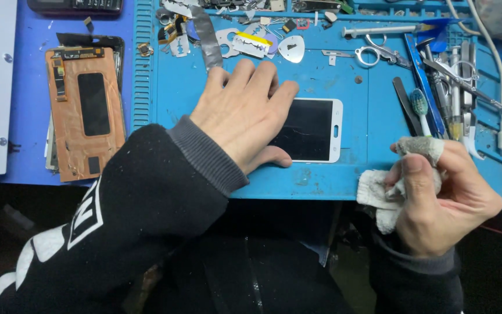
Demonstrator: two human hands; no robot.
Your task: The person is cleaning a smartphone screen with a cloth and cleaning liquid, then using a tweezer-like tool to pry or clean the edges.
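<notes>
Copper-backed panel [85, 110]: far left on the surface, apart from both hands.
Left hand [242, 113]: flat, fingers spread, pressing down on the white phone.
White phone [315, 129]: screen up on the blue mat [367, 116], its left part under the palm.
Right hand [443, 195]: near right, off the phone, pinched around a grey cloth [382, 195].
Tools [448, 87]: far right.

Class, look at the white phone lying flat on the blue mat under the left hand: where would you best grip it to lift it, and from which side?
Probably by its two long edges at the uncovered right end of the white phone, coming from the right. It lies flat, and the left hand covers its other end.
</notes>
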